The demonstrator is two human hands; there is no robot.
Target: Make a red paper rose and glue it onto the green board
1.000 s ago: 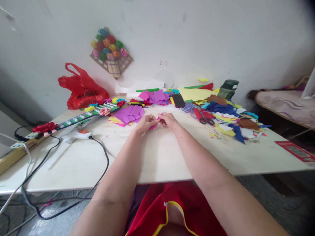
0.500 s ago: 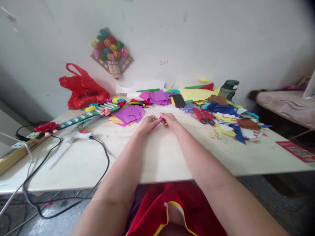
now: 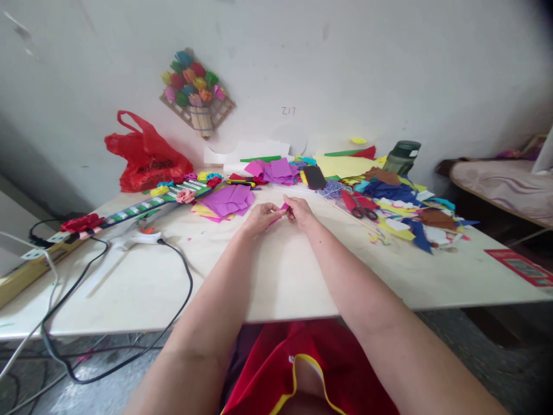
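Both hands meet over the desk. Left hand and right hand each pinch the same small pink paper piece, which sits between their fingertips, just above the desk surface. Purple paper stack just beyond the left hand. Scissors off to the right hand's outer side, well apart.

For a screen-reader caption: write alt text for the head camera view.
Both hands, left hand and right hand, pinch a small pink paper piece above a pale table. Purple paper squares, red scissors and coloured scraps lie beyond; a red plastic bag sits far left.
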